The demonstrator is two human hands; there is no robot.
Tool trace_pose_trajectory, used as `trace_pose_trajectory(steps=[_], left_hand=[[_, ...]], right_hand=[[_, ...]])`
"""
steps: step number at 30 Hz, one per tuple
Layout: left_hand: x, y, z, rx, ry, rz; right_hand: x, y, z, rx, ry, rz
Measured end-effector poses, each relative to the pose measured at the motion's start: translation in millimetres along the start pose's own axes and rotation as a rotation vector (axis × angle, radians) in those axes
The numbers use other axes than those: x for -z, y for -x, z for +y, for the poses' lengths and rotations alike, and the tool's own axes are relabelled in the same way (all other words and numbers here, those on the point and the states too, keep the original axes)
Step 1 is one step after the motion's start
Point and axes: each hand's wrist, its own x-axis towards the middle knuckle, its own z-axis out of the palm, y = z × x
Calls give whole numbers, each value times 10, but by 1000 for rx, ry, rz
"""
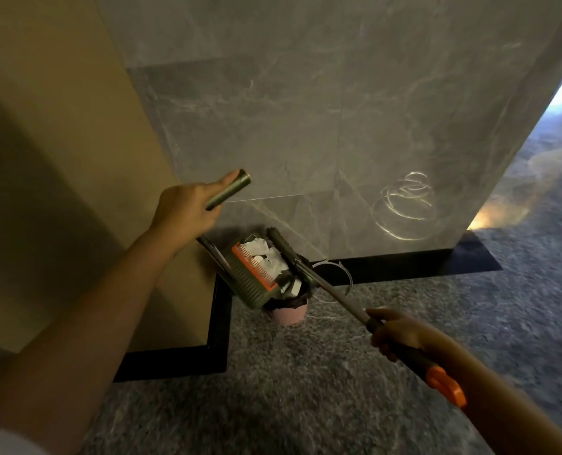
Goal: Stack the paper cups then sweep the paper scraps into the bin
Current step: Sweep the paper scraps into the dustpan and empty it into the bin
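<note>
My left hand (184, 211) grips the green handle of a long-handled dustpan (251, 284), which is tilted over a small pink bin (289, 315) lined with a dark bag. White paper scraps (266, 257) lie in the pan and at the bin's mouth. My right hand (401, 333) grips the broom handle (348, 305), whose green head (283, 246) sits against the scraps in the pan. An orange cap ends the broom handle near my right wrist. No paper cups are in view.
The bin stands in a corner between a tan wall (59, 159) and a grey marble wall (338, 126), both with a black baseboard (404, 267). A clear round plastic thing (337, 274) lies behind the bin. Grey speckled floor (306, 389) spreads toward me.
</note>
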Motion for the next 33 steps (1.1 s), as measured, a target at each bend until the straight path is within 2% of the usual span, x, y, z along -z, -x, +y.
trace_pose_trajectory(steps=[6, 10, 13, 15, 21, 27, 33], left_hand=[[-265, 155, 114, -341, 7, -102], [-215, 106, 94, -445, -23, -152], [-162, 79, 62, -519, -36, -174], [-135, 24, 37, -539, -51, -179], [-75, -26, -117, -440, -83, -145], [-119, -4, -48, -455, -140, -169], [-160, -251, 190, -629, -319, -220]], right_hand=[[-127, -92, 13, 13, -105, -1], [-120, -60, 23, 17, -188, 3], [-124, -48, -37, 17, -154, 18], [-124, -66, -129, 20, -118, 13], [-293, -113, -294, 15, -162, -64], [-475, -101, -254, 40, -246, -100], [-523, -123, -203, 72, -433, -130]])
